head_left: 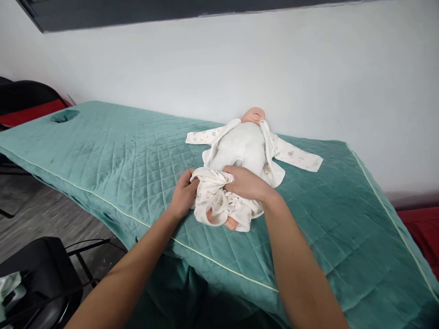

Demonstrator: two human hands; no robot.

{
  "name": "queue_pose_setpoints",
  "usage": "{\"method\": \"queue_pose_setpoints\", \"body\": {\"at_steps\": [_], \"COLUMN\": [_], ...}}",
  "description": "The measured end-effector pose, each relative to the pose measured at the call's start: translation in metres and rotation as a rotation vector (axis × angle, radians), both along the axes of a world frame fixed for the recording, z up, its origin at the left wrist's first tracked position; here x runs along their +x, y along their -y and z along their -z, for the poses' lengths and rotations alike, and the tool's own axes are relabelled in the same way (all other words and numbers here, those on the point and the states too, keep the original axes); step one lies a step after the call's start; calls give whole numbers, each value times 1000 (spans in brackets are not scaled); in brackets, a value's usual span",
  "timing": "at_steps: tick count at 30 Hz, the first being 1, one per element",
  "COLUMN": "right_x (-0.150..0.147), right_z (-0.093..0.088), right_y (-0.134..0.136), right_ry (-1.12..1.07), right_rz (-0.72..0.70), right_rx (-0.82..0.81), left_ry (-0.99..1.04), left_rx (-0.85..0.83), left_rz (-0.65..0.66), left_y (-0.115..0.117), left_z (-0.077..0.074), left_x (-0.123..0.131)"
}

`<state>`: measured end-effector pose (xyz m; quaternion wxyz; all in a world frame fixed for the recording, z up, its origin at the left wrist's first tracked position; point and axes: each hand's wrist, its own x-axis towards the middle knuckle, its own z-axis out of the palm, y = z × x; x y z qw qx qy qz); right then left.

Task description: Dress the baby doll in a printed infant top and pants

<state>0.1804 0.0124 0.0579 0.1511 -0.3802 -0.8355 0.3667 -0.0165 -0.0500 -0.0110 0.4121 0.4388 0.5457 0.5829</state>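
A baby doll [244, 147] lies on its back on the green quilted table cover [113, 155], head toward the wall. An open white printed jacket [295, 157] is spread under its body. White printed trousers [219, 201] are bunched around the doll's legs, and a foot [232, 223] pokes out at the bottom. My left hand [183, 194] grips the trousers' left side. My right hand [247, 183] is closed on the waistband at the doll's hips.
The table runs along a white wall, with a face hole [64, 115] at its far left end. A black chair [37, 278] stands at lower left on a grey floor. Red padding [421, 228] shows at the right.
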Motion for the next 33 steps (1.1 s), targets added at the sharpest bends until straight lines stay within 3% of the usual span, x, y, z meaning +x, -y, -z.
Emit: {"method": "queue_pose_setpoints", "body": {"at_steps": [3,12,18,22,27,30,33], "right_x": [1,12,7,3,4,5,5], "right_z": [-2,-2,1,1,3,5,7], "right_y": [0,-4,-4,-4,-5,-6,-8], "right_ry": [-42,-294,-210,-173,-228,-287,-297], "right_rz": [10,-200,-65,1,22,12,40], "right_rx": [-38,-276,-204,-162,-203,-242,-257], "left_ry": [-170,-519,-614,-566,-420,-275,-108], "left_rx": [43,202,149,156,53,-50,-115], "left_rz": [-11,-11,-3,-21,-170,-44,47], "left_y": [-12,-49,-60,-45,5,33,46], "left_z": [-1,0,2,3,6,3,-3], "left_x": [0,-1,-1,-4,-7,-2,7]}}
